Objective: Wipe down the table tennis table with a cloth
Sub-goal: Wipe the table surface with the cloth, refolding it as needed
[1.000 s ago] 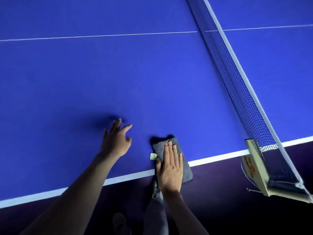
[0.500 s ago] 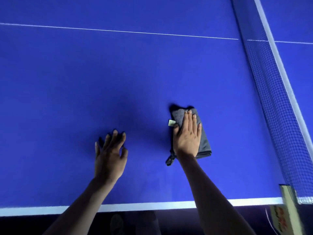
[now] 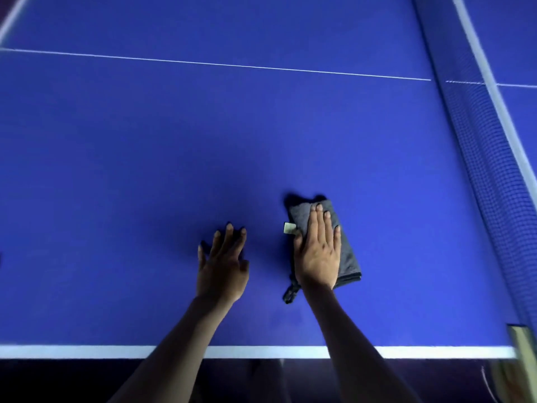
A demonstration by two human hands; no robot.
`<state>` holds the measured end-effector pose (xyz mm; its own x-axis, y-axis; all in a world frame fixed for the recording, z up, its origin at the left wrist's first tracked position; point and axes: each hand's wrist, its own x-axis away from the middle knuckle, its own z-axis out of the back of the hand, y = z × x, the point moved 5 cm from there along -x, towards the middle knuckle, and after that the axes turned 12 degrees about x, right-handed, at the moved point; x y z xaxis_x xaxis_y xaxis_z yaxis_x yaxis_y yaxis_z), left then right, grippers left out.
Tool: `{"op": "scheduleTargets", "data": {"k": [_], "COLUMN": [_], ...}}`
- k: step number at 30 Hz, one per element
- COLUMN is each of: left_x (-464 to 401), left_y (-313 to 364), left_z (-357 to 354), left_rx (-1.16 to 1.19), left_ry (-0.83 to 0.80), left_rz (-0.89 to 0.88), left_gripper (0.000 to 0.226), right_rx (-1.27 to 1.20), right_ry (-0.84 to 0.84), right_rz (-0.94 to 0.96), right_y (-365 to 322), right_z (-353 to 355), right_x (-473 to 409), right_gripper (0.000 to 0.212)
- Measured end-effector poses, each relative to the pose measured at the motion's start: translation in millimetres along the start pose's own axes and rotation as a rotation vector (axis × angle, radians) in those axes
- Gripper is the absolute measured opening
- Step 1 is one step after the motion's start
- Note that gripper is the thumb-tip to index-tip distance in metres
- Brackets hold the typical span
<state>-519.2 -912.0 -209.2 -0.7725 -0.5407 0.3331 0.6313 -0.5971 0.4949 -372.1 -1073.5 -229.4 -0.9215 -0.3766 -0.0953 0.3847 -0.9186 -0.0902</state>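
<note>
The blue table tennis table (image 3: 145,170) fills the view. A folded grey cloth (image 3: 347,251) with a small pale tag and a dark loop at its near end lies on it, right of centre. My right hand (image 3: 318,251) presses flat on the cloth with straight fingers, covering most of its left side. My left hand (image 3: 222,266) is beside it to the left, fingers spread and straight, flat on or just above the bare table surface.
The net (image 3: 494,170) with its white top band runs along the right side, and its post clamp (image 3: 523,353) sits at the near right corner. A white edge line (image 3: 87,351) marks the near table edge. A thin white centre line (image 3: 203,63) crosses farther away.
My right hand has pushed the cloth away from the near white edge line, farther onto the table. My left hand has moved forward with it and flattened out. The view has shifted right to left.
</note>
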Motion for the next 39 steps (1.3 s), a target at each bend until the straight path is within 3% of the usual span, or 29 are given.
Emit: {"op": "scheduleTargets", "data": {"k": [5,9,11,16,22,31,35,39], "left_x": [16,52,57,48,47,48,44,33], "left_y": [-6,-38,-64,-116,-132,-132,-133,-137], "left_z": [21,42,52,73,64,61,61,59], "left_rx": [0.031,-0.014,-0.030,-0.126,-0.064,-0.026,0.003,-0.021], "left_ry": [-0.213,-0.219,-0.166,-0.023,-0.084,-0.034,-0.072,-0.166], "left_rz": [-0.014,-0.090,-0.045,0.015,0.032,0.046,0.070,0.077], "left_gripper": [0.066,0.065,0.064,0.066,0.066,0.067,0.068,0.060], "right_rx": [0.016,-0.003,-0.014,0.033,0.022,-0.032,-0.050,-0.038], "right_ry": [-0.040,-0.065,-0.066,-0.049,-0.005,0.026,0.039,0.053], "right_rz": [0.025,0.018,-0.016,-0.004,0.044,0.155,0.154,0.117], "right_y": [-34,-59,-65,-74,-92,-130,-131,-144], "right_z": [12,19,21,18,1,-22,-29,-25], "right_x": [138,215,223,181,66,-108,-108,-34], "right_gripper": [0.065,0.063,0.062,0.066,0.066,0.065,0.064,0.063]}}
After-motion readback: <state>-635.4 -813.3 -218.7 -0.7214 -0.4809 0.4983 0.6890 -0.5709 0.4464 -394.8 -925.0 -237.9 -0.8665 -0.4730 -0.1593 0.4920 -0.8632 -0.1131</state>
